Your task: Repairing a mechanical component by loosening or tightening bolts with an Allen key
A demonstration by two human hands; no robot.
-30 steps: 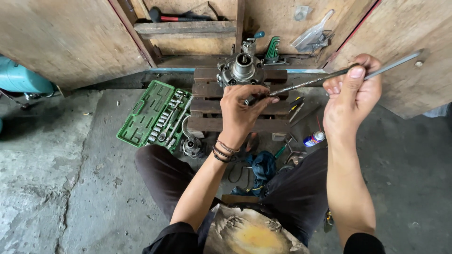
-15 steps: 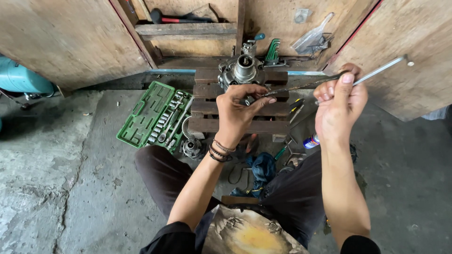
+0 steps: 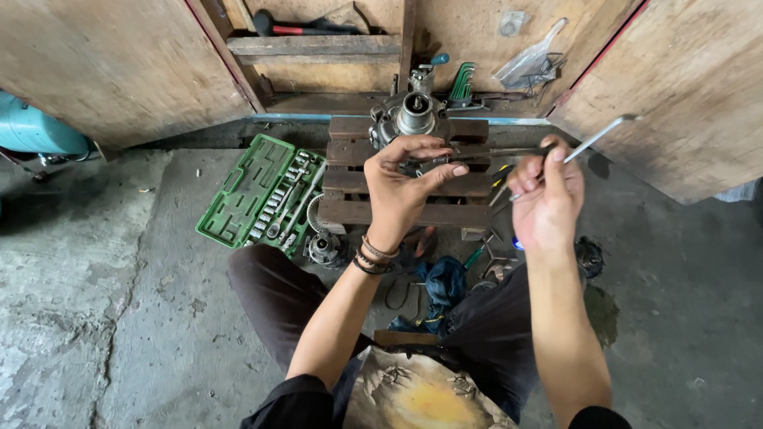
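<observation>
Two hands work at mid-frame: the left hand pinches the tool's head just below the housing on the pallet; the right hand grips the bar. Judging by this, the fastener is still being turned.

My arms are bare from the elbows down, with dark sleeves bunched just above them. On my left wrist I wear a stack of thin bracelets, some dark, some beaded and light. I have dark trousers on, and a black top printed with a yellow and cream pattern.
</observation>
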